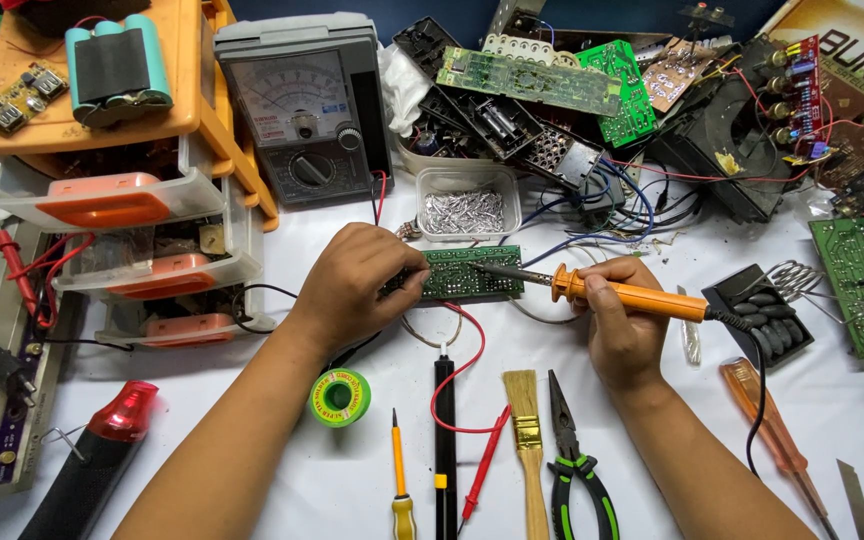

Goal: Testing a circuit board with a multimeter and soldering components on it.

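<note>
Steadying the small green circuit board (472, 273) flat on the white bench (302, 480) with my left hand (357, 285), whose grip is clenched on the board's left end, I keep it from sliding under the tool. My right hand (624, 325) has its grip wrapped around the orange soldering iron (602, 291), held pen-fashion so the tip meets the board at a low angle. Solder spool (340, 397), brush (527, 430) and pliers (577, 460) lie just in front of my hands, and the tray of metal bits (467, 205) sits just behind the board.
</note>
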